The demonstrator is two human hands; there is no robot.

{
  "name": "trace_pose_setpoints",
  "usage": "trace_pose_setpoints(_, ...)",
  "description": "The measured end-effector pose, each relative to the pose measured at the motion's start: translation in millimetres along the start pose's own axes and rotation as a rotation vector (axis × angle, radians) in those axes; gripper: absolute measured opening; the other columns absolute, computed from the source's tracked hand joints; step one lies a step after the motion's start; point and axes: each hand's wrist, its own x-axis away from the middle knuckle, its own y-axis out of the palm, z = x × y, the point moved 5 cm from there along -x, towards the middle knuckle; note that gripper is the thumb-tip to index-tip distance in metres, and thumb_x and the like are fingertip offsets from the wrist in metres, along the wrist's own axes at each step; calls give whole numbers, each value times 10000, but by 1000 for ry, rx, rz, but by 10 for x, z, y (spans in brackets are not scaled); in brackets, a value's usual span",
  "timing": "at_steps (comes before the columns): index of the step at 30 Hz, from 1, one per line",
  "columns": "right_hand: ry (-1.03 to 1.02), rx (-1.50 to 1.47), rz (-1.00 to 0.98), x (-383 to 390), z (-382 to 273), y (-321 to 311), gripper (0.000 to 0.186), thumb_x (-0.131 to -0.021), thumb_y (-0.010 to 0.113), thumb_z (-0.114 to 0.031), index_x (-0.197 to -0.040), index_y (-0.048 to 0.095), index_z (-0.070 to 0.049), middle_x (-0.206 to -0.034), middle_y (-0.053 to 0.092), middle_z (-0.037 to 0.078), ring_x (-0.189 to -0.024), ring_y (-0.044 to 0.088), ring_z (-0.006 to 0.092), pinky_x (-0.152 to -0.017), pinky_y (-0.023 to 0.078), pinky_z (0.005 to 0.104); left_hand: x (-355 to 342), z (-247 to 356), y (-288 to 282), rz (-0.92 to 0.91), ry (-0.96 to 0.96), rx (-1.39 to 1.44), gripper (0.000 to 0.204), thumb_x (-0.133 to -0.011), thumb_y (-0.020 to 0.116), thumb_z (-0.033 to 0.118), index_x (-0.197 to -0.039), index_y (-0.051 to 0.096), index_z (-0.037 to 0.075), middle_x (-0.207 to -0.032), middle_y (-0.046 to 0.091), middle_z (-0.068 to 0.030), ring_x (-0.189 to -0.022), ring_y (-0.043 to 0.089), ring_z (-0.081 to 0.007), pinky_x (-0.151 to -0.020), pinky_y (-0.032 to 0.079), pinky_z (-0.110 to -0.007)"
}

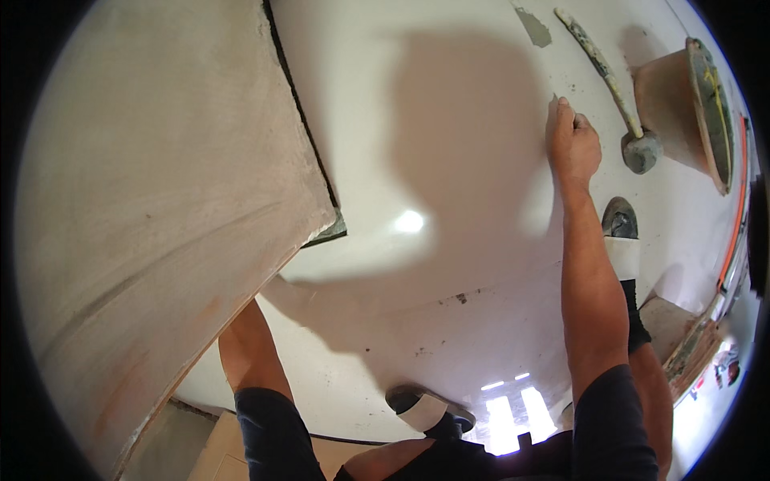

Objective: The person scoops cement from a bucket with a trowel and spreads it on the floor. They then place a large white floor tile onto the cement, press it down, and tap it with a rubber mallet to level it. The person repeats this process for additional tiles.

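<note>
A large beige-grey slab (160,160), like the dusty back of a big tile, stands tilted at the left. My left forearm (249,345) reaches behind it, so the slab hides my left hand. Far right of the middle, my right hand (577,151) is closed and rests on or just above the glossy white tiled floor (345,144). A small dark tip shows at its fingertips, too small to name. Right of this hand lies a mallet (640,152) with a rounded grey head and a stained handle.
A mortar-stained bucket (674,108) lies or stands at the far right, near the mallet. A second container (670,321) is partly visible below it. My shoes (620,218) are on the floor. A grey patch (532,28) marks the far floor. A dark gap follows the slab's edge.
</note>
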Motion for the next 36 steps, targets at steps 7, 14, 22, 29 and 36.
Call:
trace_pose_setpoints(7, -66, 61, -120, -57, 14, -62, 595, -852, 444, -559, -978, 700, -37, -909, 679, 212, -935, 631, 388, -856, 463, 429, -47, 49, -19, -11, -4, 2, 696, -913, 450, 582, -1115, 598, -68, -1023, 641, -254, -893, 596, -391, -827, 458, -440)
trace_pose_setpoints(14, 17, -94, -277, -183, 156, -41, 595, -835, 477, -560, -970, 712, -31, -958, 670, 241, -983, 618, 402, -896, 450, 418, -215, 310, 33, -45, -1, 36, 697, -913, 451, 581, -1132, 591, -66, -1039, 639, -252, -908, 595, -390, -841, 456, -438)
trace_pose_setpoints(22, 65, -143, -314, -190, 159, -68, 565, -828, 517, -524, -1033, 684, -25, -1022, 663, 227, -1019, 612, 384, -900, 448, 411, 668, 67, -491, -90, -254, 64, 650, -913, 489, 548, -1149, 567, -52, -1081, 616, -226, -959, 586, -367, -854, 451, -420)
trace_pose_setpoints(29, 23, -133, -350, -220, 177, -35, 553, -830, 525, -527, -991, 698, -28, -979, 678, 211, -981, 628, 379, -869, 467, 413, 1467, 1095, -1014, -404, -54, 270, 275, -910, 600, 241, -1047, 599, 3, -931, 645, -143, -938, 605, -263, -794, 483, -371)
trace_pose_setpoints(36, 21, -146, -287, -188, 201, -35, 597, -832, 517, -533, -993, 690, 16, -1026, 660, 241, -1008, 620, 385, -890, 458, 428, 639, 4183, -582, -668, 345, 671, 675, -923, 567, 317, -1417, 289, -50, -978, 636, -171, -795, 628, -203, -739, 503, -327)
